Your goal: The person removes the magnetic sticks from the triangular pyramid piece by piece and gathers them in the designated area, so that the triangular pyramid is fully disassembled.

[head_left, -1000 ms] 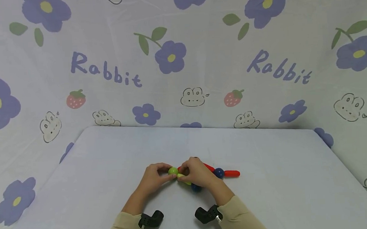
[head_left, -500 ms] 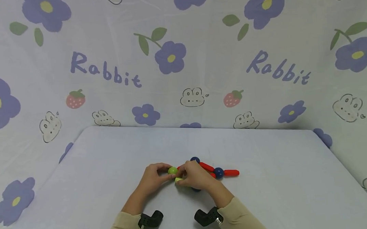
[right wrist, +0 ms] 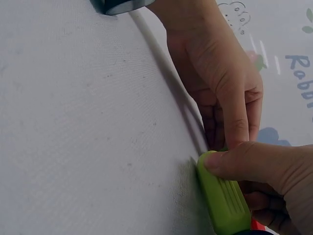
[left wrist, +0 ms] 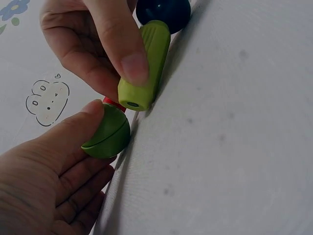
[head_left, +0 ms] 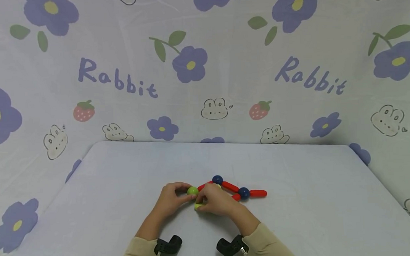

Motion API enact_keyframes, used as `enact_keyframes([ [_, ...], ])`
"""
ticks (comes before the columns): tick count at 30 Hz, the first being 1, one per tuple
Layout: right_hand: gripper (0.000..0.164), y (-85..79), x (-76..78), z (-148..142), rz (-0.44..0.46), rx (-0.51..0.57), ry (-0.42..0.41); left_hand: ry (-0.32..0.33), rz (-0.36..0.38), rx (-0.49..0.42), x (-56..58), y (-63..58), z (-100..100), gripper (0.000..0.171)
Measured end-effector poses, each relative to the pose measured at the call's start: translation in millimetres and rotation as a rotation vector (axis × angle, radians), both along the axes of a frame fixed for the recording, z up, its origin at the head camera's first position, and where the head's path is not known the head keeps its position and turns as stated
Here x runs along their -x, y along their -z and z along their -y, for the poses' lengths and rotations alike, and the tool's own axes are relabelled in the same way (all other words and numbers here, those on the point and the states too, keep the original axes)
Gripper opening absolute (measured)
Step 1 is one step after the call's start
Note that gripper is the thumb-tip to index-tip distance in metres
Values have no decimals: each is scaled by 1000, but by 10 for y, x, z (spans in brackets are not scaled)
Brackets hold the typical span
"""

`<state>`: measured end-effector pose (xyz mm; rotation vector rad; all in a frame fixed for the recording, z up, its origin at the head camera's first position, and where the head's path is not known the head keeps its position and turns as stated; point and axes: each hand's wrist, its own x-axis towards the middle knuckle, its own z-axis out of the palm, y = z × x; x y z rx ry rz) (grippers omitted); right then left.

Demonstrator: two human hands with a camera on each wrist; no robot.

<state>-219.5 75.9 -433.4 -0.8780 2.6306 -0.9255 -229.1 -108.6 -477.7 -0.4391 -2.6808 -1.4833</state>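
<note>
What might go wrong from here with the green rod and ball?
The free end of the green rod sits apart from the green ball, so they may miss if brought together. Its other end appears to meet a blue ball; twisting by the right grip might loosen that joint.

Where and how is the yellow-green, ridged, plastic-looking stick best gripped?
Pinch the yellow-green stick, probably near its free end, across its long sides, from the person's right, as the right hand does: its body is slim, its other end appears to meet a glossy dark blue ball, and the left hand lies opposite.
</note>
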Motion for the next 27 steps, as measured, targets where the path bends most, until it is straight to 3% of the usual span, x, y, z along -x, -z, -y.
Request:
enact_keyframes([
  [8,16,-76,58,-99,0,19,-7,7,27,-5,-9,7,-1,28],
  [12,20,-241,213,-134,-39,15,6,-5,44,0,-7,-4,-4,28],
  [16,24,-294,387,-118,-62,-79,-33,-13,70,-3,-8,-15,-9,28],
  [20,16,-245,491,-97,-49,-168,-89,-4,69,-8,-6,-9,-29,29],
  [27,6,-215,552,-46,-73,-205,-145,-9,61,7,10,-8,-3,30],
])
